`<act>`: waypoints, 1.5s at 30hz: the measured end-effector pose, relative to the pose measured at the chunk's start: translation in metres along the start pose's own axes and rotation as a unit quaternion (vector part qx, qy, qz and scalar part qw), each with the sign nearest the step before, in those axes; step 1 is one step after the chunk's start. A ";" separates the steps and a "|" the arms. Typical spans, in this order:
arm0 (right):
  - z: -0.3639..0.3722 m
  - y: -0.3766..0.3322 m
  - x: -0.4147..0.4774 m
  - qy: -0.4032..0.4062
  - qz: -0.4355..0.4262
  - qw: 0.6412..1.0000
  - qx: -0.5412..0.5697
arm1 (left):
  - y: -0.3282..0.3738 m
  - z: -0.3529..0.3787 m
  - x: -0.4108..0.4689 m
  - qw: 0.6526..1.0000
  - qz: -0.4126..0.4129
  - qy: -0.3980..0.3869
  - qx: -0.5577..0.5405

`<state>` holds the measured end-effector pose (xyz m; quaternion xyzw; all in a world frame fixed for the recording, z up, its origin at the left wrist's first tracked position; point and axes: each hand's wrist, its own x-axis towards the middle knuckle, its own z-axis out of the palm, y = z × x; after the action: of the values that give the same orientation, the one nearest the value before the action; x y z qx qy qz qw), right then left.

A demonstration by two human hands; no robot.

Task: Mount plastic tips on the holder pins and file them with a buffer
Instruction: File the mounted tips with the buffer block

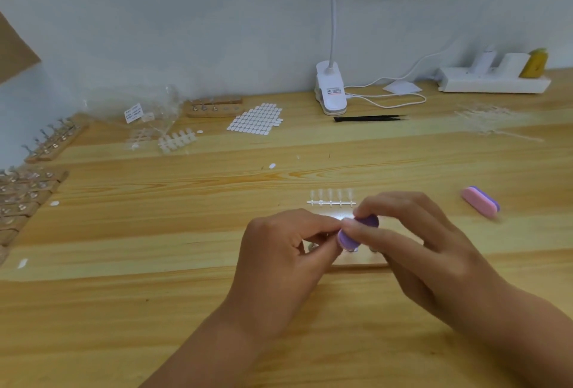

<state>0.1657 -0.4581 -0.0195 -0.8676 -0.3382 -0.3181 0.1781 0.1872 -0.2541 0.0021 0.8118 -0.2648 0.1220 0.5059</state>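
- Gripping a purple buffer (356,231), the right hand (428,251) has its thumb and fingers curled round the block's far-right part, low over the near middle of the desk (186,294).
- The buffer's long axis runs from near-left to far-right, with its rounded near-left end pointing towards the left hand (279,251).
- The left hand's fingers are curled, and its thumb and forefinger come together right at that near-left end. What they pinch, if anything, is hidden, so I cannot tell.
- Under both hands lies a wooden holder (362,263), its long axis left to right. A few metal pins show between the fingers.
- Just beyond the hands a strip of clear plastic tips (331,198) lies left to right, tips pointing far.
- A second buffer (480,201), pink and purple, lies well to the right, angled from far-left to near-right.
- Far back are a white clip lamp (330,90), black tweezers (369,118), a sheet of white tabs (255,118) and a power strip (493,81).
- More wooden holders (52,142) line the far-left edge.
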 end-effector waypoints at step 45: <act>0.003 -0.011 0.002 0.087 0.013 0.995 0.054 | 0.007 -0.005 0.002 0.997 -0.036 0.025 -0.058</act>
<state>0.1606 -0.4480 -0.0190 -0.8300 -0.3270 -0.3709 0.2579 0.1854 -0.2525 0.0103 0.7868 -0.2291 0.1088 0.5627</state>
